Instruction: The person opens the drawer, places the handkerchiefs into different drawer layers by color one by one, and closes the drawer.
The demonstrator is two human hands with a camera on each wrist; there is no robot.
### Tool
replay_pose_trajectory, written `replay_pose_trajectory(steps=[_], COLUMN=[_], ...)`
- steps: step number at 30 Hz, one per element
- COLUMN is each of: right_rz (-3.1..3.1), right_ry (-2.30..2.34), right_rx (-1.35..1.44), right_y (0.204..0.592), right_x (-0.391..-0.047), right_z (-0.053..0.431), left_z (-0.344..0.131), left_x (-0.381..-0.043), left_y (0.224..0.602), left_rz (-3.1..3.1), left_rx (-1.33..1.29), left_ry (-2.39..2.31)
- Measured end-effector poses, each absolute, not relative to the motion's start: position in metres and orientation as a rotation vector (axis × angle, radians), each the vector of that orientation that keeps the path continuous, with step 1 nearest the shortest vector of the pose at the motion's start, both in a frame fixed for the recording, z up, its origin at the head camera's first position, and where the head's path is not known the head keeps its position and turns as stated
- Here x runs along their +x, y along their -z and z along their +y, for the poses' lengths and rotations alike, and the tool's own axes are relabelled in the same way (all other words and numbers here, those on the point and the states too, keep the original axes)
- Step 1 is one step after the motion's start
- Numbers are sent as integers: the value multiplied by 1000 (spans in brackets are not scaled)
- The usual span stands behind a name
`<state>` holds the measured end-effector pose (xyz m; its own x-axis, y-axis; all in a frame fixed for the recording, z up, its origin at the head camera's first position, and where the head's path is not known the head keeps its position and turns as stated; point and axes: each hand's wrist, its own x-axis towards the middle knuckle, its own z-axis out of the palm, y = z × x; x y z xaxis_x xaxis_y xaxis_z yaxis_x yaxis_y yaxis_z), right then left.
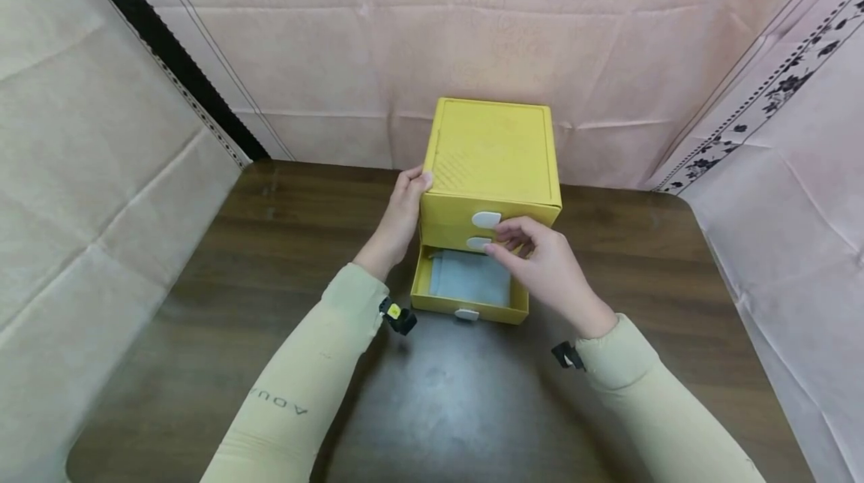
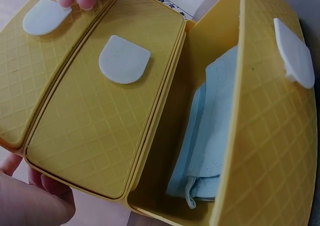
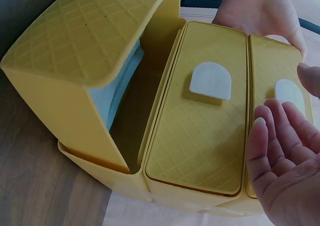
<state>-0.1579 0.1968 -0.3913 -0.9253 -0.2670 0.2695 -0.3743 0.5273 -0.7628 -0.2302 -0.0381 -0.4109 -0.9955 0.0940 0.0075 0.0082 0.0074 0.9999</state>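
A yellow box with stacked drawers (image 1: 496, 145) stands upright on the table. The lowest drawer (image 1: 418, 280) is pulled out and holds a folded light-blue cloth (image 2: 212, 131) with a small loop at one corner. Both drawers above it are closed, and each bears a white tab handle. My left hand (image 1: 401, 209) holds the box's left side, thumb at the front upper corner and fingers along the side. Loosely bent, my right hand (image 1: 547, 265) is at the front, with fingertips touching or very near the top handle (image 3: 290, 93) and the thumb close to the middle handle (image 3: 210, 81).
The brown wooden table (image 1: 283, 265) extends around the box. Pale pink patterned sheeting (image 1: 304, 55) hangs right behind it, with more white sheeting at both sides. A dark strip (image 1: 189, 70) shows at the back left. Each wrist wears a small black camera.
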Motion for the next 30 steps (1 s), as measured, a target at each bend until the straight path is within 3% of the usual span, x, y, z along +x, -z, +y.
replay_pose_trajectory(steps=[7,17,30], right_rz=[-2803,-2988,-2889], right_ry=[-1263,-645,-443], right_rx=[655,862,918], right_y=[400,432,447], right_x=[-153,-142,-141], right_z=[193,180,178], left_z=[-39,-39,-39], left_x=[-230,-230,-229], left_y=[412,411,409], left_rz=[2185,2180,2169], left_rx=[108,97,122], left_ry=[-2165,-2177,-2175])
